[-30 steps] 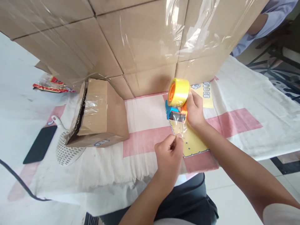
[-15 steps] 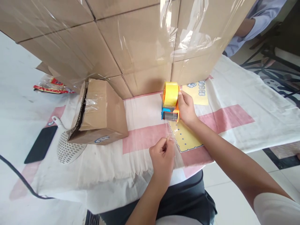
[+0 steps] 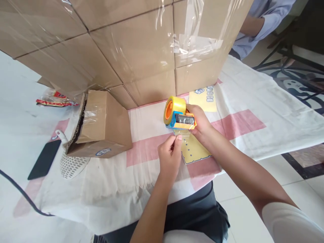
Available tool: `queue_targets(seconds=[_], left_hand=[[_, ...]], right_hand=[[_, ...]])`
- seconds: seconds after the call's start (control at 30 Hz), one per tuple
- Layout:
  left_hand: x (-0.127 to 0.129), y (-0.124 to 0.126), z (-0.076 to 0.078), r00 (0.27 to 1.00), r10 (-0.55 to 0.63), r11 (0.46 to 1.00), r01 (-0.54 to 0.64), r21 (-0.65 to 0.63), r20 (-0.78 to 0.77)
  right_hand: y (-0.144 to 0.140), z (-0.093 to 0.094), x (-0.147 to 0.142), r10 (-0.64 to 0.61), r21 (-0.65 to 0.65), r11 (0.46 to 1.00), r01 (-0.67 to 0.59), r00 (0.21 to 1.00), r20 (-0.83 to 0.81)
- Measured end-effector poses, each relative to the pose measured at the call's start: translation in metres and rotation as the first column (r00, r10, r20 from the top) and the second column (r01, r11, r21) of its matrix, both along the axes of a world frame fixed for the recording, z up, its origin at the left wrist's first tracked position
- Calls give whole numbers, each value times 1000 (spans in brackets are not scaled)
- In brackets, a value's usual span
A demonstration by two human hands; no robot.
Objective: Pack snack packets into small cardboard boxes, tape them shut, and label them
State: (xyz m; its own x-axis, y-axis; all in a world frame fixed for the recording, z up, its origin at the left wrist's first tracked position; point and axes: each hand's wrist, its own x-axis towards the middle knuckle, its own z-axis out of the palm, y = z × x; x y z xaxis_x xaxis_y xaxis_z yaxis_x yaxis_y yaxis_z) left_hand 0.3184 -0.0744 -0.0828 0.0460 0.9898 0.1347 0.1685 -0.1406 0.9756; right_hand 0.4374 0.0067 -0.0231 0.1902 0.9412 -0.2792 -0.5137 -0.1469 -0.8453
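Note:
My right hand (image 3: 199,123) grips a blue and orange tape dispenser (image 3: 181,120) carrying a yellow roll of clear tape (image 3: 173,106), held just above the cloth-covered table (image 3: 253,104). My left hand (image 3: 170,156) pinches the loose end of the clear tape (image 3: 180,136) right below the dispenser's mouth. A yellow printed sheet (image 3: 194,150) lies on the cloth under both hands. A small cardboard box (image 3: 101,123) rests on its side to the left, its open end sealed loosely with tape.
A wall of large taped cardboard boxes (image 3: 141,44) fills the back. A black phone (image 3: 44,159), a white perforated scoop (image 3: 71,163) and a red-printed plastic packet (image 3: 54,99) lie left. Another person's blue sleeve (image 3: 263,20) shows at top right. A second yellow sheet (image 3: 204,98) lies near the boxes.
The dispenser has tipped over so its mouth faces me, and my left hand has moved up close to it, shortening the stretch of pulled tape.

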Motion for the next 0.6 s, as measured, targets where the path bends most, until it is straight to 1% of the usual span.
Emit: queue_targets(seconds=[0.1,0.23,0.37,0.43,0.5,0.53,0.6], left_hand=[[4,-1,-2,1000,1,999,-1,39,-18],[6,-2,-6,999,29,996,-26,89,-38],[6,-3,-9,997,55,986,-45,158,-60],[4,-2,-9,994,81,989,-71,126,-71],[2,-2,-10,990,128,991,-125,46,-58],[1,-2,-10,987,152,988,-152,15,-44],[0,-3,-11,987,160,987,-160,7,-18]], right_hand=[[0,4,4,2,-37,999,-3,1000,-16],[-4,5,2,4,-87,996,-8,999,-43],[-5,1,4,48,-53,997,-48,999,3],[-1,-1,13,46,-1,999,-47,995,93],[7,-1,28,8,112,993,-34,974,226],[11,-2,36,-30,184,983,-25,957,290],[20,-4,50,-144,314,949,24,920,364]])
